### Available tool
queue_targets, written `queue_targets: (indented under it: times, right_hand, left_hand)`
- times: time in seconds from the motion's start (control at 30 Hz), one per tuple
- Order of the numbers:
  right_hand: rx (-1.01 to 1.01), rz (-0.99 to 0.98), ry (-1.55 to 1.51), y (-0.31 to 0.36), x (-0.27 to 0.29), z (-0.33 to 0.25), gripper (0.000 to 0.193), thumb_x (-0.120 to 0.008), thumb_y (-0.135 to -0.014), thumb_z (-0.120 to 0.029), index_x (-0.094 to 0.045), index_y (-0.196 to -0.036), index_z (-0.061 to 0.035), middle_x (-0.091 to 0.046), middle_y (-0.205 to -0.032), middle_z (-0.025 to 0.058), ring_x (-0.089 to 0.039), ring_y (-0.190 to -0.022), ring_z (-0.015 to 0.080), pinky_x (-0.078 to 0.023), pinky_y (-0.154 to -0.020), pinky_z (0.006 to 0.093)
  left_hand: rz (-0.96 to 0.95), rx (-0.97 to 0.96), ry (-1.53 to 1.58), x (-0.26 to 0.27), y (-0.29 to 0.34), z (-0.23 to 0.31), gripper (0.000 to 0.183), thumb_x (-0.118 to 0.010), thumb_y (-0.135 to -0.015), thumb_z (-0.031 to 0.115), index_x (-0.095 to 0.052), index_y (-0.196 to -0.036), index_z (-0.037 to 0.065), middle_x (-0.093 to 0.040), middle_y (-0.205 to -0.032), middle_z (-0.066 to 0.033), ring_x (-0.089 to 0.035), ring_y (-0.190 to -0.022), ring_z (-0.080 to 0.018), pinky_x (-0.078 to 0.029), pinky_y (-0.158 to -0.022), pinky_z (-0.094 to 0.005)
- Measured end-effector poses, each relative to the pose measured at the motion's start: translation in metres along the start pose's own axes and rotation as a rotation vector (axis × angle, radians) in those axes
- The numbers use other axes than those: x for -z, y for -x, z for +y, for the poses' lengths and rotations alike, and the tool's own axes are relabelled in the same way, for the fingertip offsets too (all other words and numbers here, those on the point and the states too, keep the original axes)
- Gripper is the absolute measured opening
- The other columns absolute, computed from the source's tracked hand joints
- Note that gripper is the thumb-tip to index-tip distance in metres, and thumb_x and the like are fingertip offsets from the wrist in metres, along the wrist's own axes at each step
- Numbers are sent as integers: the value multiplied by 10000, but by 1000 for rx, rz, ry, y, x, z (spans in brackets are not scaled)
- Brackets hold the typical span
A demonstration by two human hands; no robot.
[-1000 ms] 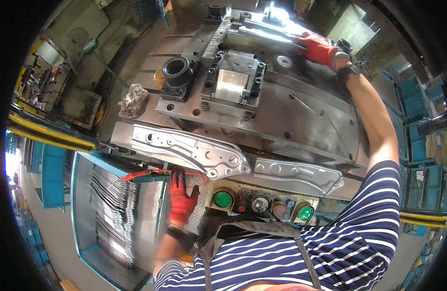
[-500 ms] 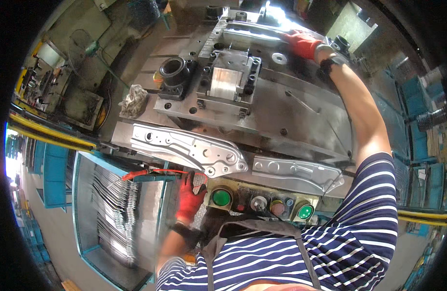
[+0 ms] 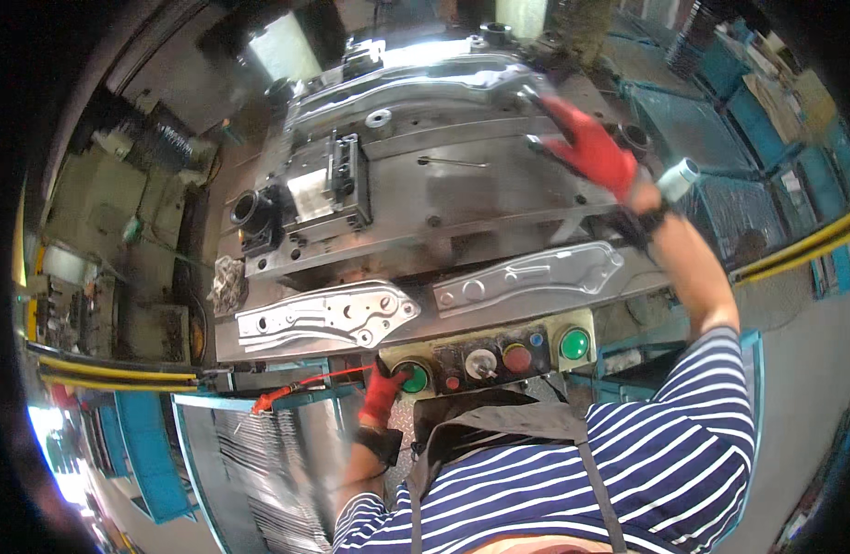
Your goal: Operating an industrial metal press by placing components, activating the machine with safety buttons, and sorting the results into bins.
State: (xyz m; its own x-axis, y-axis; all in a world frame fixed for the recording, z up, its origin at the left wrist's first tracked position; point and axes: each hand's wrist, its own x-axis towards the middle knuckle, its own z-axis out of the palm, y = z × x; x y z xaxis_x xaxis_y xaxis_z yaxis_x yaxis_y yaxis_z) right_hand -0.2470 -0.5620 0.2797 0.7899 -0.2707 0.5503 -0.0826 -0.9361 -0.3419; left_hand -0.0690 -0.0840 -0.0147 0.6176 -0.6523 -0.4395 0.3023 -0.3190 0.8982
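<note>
My right hand (image 3: 593, 155), in a red glove with bare fingertips, is over the right side of the metal press die (image 3: 499, 185). Its fingers are apart and nothing shows in them, though motion blurs it. A long shaped sheet-metal part (image 3: 416, 81) lies across the far side of the die, just beyond those fingers. My left hand (image 3: 383, 395), also red-gloved, is at the left green button (image 3: 413, 378) of the control panel (image 3: 466, 360), its thumb reaching onto it. Two stamped metal brackets, a left one (image 3: 328, 316) and a right one (image 3: 531, 280), rest along the near ledge.
A blue-framed bin (image 3: 187, 462) of stacked metal parts stands at lower left, with a red-handled tool (image 3: 275, 399) on its edge. A crumpled rag (image 3: 227, 284) and a black cylindrical post (image 3: 254, 217) are at the die's left. Yellow rails (image 3: 803, 245) run on both sides.
My right hand has drawn back from the die's far edge toward me. My left hand has moved onto the green button. The view has swung rightward.
</note>
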Motion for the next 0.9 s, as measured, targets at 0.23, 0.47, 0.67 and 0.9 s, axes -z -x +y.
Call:
queue_targets:
  times: [0.23,0.47,0.67,0.9]
  right_hand:
    - [-761,229,-155,334,-39,-17,511,-644,-859,-242,-520,-1286,10,-605,-1194,208,-584,-1103,327,-438,-945,388]
    - [-1081,-14,-422,433,-148,-49,630,-765,-759,-221,-483,-1275,4,-635,-1158,175,-612,-1055,313,-482,-912,404]
    - [-1148,-154,-262,440,-159,-24,582,-806,-683,-228,-565,-1168,-15,-640,-1112,212,-615,-1042,352,-497,-875,421]
    - [-1016,-229,-187,451,-157,-8,503,-796,-705,-347,-653,-1054,-15,-673,-1038,212,-639,-968,375,-518,-803,450]
  left_hand:
    - [-12,-42,-164,26,-16,-38,575,-687,-789,12,-449,-1312,28,-595,-1207,-92,-570,-1096,-220,-448,-968,-337]
    - [-33,-74,-346,19,-14,-24,667,-749,-745,24,-422,-1326,35,-589,-1226,-88,-562,-1108,-211,-441,-979,-337]
    - [129,-40,-492,14,-34,-45,679,-774,-673,-27,-478,-1280,42,-619,-1198,-72,-579,-1091,-206,-461,-948,-336]
    - [88,-1,-487,9,-42,-33,813,-858,-601,78,-437,-1290,-20,-611,-1209,-162,-577,-1132,-270,-460,-959,-357]
